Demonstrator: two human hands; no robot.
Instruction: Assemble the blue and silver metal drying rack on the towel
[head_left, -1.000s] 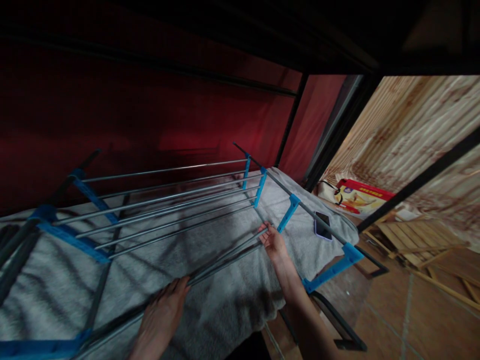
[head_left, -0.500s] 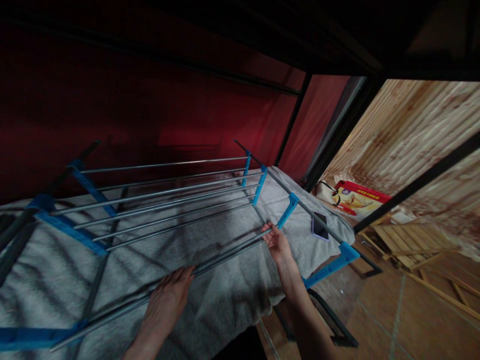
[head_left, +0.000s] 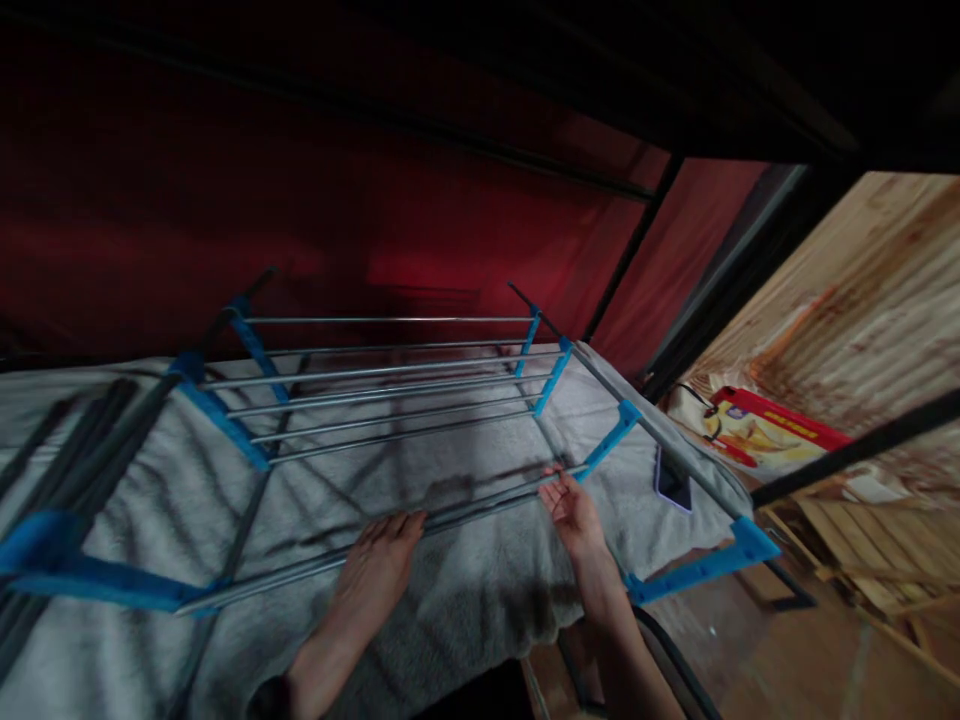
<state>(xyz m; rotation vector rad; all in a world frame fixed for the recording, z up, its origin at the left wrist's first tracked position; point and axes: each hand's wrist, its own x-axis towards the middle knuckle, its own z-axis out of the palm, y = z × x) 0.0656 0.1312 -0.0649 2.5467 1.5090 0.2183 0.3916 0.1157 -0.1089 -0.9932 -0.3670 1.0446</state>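
A rack [head_left: 615, 430] of dark tubes, blue plastic brackets and thin metal rods stands on a grey blanket [head_left: 465, 600]. Along its near side, loose-looking metal rods [head_left: 480, 507] run together, one end by the left front blue bracket [head_left: 112, 580]. My left hand [head_left: 379, 560] is closed over these rods near their middle, knuckles up. Towards their right end, my right hand [head_left: 574, 510] has its fingers curled around a rod beside a blue bracket [head_left: 607, 440]. Its grip looks light. How firmly the rod ends sit in the brackets cannot be made out.
A phone [head_left: 673, 480] lies on the blanket beyond the rack's right side. Several dark tubes [head_left: 82, 450] lie at the left. A red and yellow package [head_left: 772, 425] and a wooden slatted piece [head_left: 862, 540] are off to the right, past a dark frame post [head_left: 757, 270].
The view has turned left, so the rack and both hands appear further right. Both hands stay at the near rods; my right fingers look slightly looser.
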